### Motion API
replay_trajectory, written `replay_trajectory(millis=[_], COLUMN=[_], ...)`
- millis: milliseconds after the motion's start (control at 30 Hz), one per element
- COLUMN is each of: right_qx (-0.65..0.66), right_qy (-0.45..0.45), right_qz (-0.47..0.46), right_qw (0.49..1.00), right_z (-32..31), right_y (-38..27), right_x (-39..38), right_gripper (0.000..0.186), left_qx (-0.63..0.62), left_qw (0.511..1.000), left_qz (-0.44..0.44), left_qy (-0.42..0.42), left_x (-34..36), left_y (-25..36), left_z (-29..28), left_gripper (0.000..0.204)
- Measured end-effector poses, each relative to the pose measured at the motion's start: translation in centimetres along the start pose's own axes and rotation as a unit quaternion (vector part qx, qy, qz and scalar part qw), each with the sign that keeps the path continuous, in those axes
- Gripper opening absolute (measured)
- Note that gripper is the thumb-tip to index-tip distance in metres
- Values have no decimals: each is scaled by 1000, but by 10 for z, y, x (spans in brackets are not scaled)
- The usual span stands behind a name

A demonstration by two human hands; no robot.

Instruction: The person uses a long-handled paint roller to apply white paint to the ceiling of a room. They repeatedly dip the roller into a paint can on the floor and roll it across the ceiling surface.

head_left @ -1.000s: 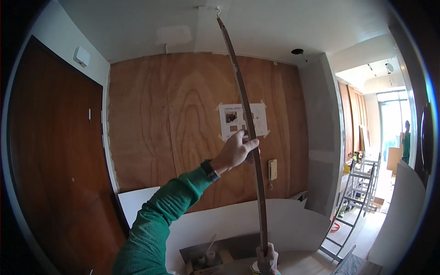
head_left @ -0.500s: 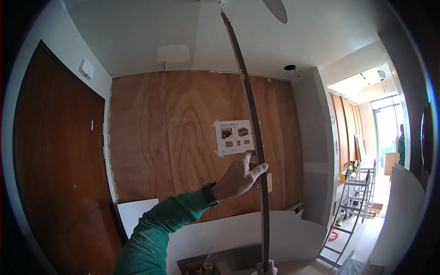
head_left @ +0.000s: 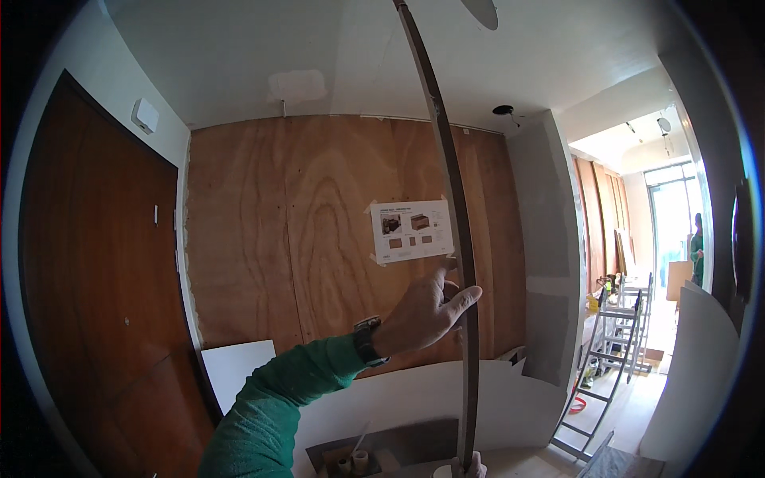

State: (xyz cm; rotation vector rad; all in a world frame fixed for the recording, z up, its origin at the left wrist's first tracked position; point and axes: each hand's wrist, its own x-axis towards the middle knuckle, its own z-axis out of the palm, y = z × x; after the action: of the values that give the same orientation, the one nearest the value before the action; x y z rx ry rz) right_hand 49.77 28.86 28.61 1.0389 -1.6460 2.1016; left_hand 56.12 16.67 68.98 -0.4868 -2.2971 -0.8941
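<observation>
A long dark pole [head_left: 451, 171] rises from the lower edge up toward the ceiling, leaning a little left at its top. My left hand [head_left: 422, 313], in a green sleeve and with a watch on the wrist, closes round the middle of it. The thumb lies across the front, and some fingers are hidden behind. Low down, my right hand [head_left: 477, 466] grips the pole near its bottom end; only a small part of that hand shows. The pole's top end is cut off by the frame.
Ahead is a plywood wall [head_left: 239, 239] with a taped paper sheet [head_left: 412, 253]. A brown door [head_left: 96, 279] is at the left. Small cylindrical containers [head_left: 360, 460] sit low in front. Stepladders [head_left: 606, 358] stand in the bright passage at right, where a person [head_left: 698, 251] is partly visible.
The pole and my left hand have shifted slightly right in view. The bent metal piece at the pole's top has gone out of frame. Both hands keep their hold.
</observation>
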Motion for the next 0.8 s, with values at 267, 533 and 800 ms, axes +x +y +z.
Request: replay_trajectory(millis=[267, 533, 800], right_qx=[-46, -83, -152], right_qy=[-18, -45, -28], right_qz=[49, 87, -35], right_qw=[998, 992, 987], right_z=[-2, 12, 44], right_y=[-12, -13, -3], right_x=[14, 43, 86], right_gripper=[17, 21, 15], left_qx=[-42, -62, -84], left_qw=[998, 994, 991], left_qz=[-28, -40, -65], left_qy=[29, 84, 82], left_x=[20, 47, 44], left_y=[-32, -78, -141], left_z=[-10, -39, -39], left_gripper=[53, 42, 36])
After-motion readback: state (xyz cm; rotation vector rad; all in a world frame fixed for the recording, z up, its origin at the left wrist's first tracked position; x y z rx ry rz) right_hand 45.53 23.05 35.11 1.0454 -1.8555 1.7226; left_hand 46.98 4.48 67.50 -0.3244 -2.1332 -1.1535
